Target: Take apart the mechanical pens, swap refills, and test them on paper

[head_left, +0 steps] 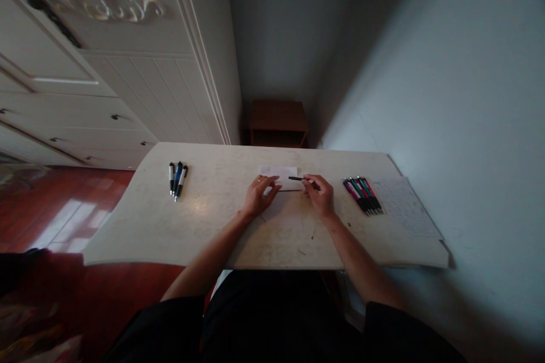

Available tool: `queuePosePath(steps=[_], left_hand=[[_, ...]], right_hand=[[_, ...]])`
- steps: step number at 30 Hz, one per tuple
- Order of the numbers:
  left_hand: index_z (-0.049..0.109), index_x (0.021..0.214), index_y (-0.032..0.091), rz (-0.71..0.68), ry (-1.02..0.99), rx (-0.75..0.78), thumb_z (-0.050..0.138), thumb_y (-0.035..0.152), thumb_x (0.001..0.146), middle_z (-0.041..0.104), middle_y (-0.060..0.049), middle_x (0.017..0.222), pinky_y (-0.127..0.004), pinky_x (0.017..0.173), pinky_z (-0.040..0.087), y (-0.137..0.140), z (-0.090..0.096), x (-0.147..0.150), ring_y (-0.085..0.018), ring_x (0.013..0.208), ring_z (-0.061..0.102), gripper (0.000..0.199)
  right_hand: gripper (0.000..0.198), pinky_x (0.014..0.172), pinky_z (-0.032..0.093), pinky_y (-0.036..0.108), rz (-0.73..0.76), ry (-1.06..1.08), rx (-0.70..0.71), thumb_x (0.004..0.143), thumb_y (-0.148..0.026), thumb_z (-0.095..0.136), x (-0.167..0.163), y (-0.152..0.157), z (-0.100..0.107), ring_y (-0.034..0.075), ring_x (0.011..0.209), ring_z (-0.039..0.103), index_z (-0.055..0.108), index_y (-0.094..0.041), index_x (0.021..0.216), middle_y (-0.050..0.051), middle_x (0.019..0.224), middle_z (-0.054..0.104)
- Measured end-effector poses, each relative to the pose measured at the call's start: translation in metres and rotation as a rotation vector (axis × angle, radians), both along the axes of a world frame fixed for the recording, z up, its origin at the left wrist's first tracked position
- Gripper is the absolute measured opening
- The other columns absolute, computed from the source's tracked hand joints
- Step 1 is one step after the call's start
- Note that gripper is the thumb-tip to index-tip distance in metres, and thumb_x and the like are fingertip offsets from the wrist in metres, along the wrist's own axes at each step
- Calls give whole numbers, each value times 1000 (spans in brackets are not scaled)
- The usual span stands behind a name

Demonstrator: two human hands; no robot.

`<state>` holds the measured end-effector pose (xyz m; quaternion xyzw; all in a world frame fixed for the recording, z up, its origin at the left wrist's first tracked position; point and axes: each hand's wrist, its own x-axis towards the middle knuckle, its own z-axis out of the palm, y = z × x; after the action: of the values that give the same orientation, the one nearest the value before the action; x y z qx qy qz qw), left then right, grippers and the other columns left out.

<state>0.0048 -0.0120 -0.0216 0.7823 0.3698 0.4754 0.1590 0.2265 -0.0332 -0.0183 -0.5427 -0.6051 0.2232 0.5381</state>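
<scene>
A small white paper (279,171) lies on the pale table (213,232). My left hand (258,195) rests at its left side, thumb and fingers apart, and a ring shows on one finger. In my right hand (319,194), pinched between thumb and fingers, is a black pen (295,178), its narrow end pointing left over the paper. A thin dark line runs along the paper's near edge between the two hands; whether it is a shadow or a slim object I cannot tell.
Several colored pens (363,195) lie side by side at the right, next to a written sheet (406,207) by the wall. Three pens (177,180) lie at the left. A white cabinet (145,85) stands beyond the table's left end, and a brown stool-like stand (279,115) behind it.
</scene>
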Motion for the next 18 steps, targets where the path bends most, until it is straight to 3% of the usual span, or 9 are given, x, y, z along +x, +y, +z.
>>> queuePosePath(steps=[3, 7, 11, 18], left_hand=[[65, 106, 19, 51, -17, -31, 58, 28, 93, 68, -5, 84, -32, 75, 51, 2, 1, -4, -18, 81, 60, 17], [66, 96, 19, 79, -36, -50, 56, 27, 94, 70, -6, 85, -32, 72, 50, 6, 4, -9, -18, 79, 60, 14], [67, 91, 19, 108, -28, -55, 54, 28, 94, 70, -6, 84, -32, 71, 49, 8, 8, -13, -18, 78, 59, 16], [67, 89, 19, 131, -10, -78, 54, 27, 94, 69, -5, 82, -32, 72, 48, 8, 7, -15, -18, 78, 58, 16]], right_hand=[[27, 52, 53, 28, -80, -38, -81, 84, -42, 65, 12, 4, -2, 15, 55, 63, 72, -18, 95, 9, 93, 74], [31, 54, 54, 30, -71, -72, -174, 82, -44, 66, 20, 6, -6, 18, 60, 66, 76, -18, 94, 10, 93, 76], [30, 59, 56, 32, -42, -104, -156, 82, -44, 65, 19, 6, -8, 22, 68, 69, 77, -20, 95, 10, 93, 77], [30, 60, 55, 31, -70, -148, -80, 91, -36, 52, 24, 8, -8, 15, 57, 62, 73, -17, 103, 10, 101, 73]])
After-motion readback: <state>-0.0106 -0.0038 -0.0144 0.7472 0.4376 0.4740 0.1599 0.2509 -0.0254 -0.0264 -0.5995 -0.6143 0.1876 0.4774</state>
